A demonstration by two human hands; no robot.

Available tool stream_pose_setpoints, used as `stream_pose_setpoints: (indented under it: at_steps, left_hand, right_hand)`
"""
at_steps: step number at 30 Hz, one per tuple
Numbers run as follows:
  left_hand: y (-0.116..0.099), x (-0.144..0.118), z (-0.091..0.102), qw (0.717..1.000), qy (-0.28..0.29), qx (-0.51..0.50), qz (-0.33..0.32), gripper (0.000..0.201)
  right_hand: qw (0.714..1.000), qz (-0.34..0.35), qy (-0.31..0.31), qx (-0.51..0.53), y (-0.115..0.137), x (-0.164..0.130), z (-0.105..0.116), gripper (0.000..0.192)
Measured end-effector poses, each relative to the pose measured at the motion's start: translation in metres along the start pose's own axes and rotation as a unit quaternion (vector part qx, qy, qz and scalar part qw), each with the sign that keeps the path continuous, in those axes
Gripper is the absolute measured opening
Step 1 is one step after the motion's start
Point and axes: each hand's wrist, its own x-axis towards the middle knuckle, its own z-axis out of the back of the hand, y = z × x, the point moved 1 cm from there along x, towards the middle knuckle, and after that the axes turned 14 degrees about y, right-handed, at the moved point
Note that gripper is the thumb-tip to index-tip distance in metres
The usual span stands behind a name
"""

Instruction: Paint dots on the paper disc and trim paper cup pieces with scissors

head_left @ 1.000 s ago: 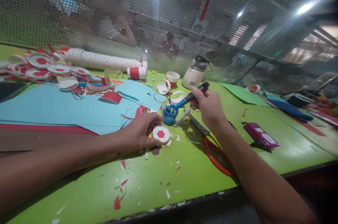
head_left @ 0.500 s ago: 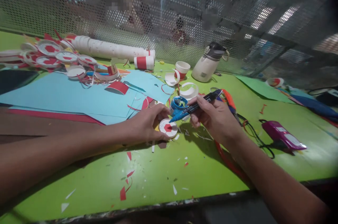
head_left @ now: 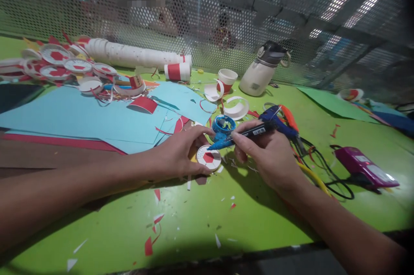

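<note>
Just below centre frame, my left hand [head_left: 181,153] pinches the white disc [head_left: 212,163] by its edge, apparently steadying it face-up. My right hand [head_left: 273,158] grips the marker [head_left: 258,131], slanted so its tip reaches that face.

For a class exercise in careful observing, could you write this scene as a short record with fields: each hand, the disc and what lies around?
left hand: grips the disc by its edge
right hand: holds a marker, its blue end at the disc; contact unclear
disc: white, red in the middle, with small dots
just behind disc: blue-stained pot
left side: light blue paper
further back: cup, jug
right side: purple box
surface: green table with paper scraps
</note>
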Motion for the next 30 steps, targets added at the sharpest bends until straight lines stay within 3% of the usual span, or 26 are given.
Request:
stream_pose_setpoints:
  at_steps: [12,30]
  left_hand:
    - [-0.0029,0.0003,-0.0003,1.000,0.007,-0.029,-0.002,0.070]
    - [-0.0002,0.0011,-0.0002,0.999,0.000,-0.029,-0.024,0.068]
  right_hand:
    - [0.999,0.035,-0.008,-0.035,-0.0042,0.0011,-0.0066,0.018]
    - [0.999,0.031,-0.007,-0.038,-0.0062,0.0001,-0.0077,0.013]
